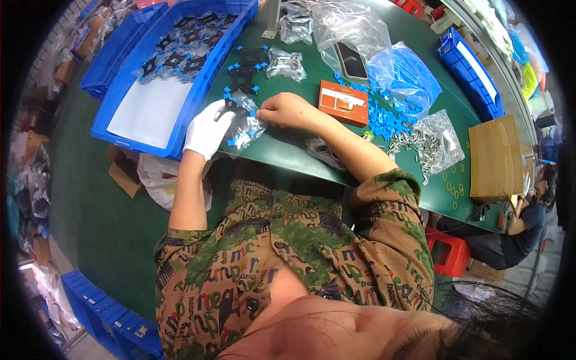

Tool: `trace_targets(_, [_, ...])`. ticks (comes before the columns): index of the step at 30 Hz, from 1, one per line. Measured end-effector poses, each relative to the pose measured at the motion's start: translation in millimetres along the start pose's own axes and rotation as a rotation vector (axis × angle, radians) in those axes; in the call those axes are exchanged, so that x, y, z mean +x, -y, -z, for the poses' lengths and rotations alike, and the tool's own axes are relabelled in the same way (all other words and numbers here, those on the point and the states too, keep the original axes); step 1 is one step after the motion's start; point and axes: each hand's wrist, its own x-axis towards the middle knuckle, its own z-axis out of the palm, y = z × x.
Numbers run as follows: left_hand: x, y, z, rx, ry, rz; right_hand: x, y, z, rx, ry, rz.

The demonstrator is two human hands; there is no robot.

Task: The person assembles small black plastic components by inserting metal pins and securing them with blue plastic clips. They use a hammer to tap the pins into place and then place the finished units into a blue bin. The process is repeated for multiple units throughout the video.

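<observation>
My left hand (207, 129), in a white glove, grips a black plastic bracket (239, 110) with blue tips at the table's near left edge. A clear plastic bag (246, 131) lies around part of the bracket; how far the bracket is inside it I cannot tell. My bare right hand (287, 110) is closed, its fingertips pinching the bag's right side. Just beyond, two similar black brackets (245, 78) with blue corner pieces lie in a row. A bagged bracket (286, 64) sits to their right.
A blue crate (180, 129) of bagged brackets stands left. Right of my hands are an orange box (343, 103), a phone (351, 61), loose blue clips (387, 120), metal pins (425, 150) and a cardboard box (495, 157). Another person (522, 231) sits at far right.
</observation>
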Motion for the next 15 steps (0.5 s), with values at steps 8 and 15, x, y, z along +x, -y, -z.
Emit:
trace_targets(8, [12.6,17.0,6.9,0.214,0.015,-0.139,1.6,-0.7,-0.6,-0.105,-0.044,0.1])
trace_targets(15, [15.3,-1.3,4.9,0.415,-0.037,-0.341,4.4,-6.6,-3.4,-0.101,-0.045,0.098])
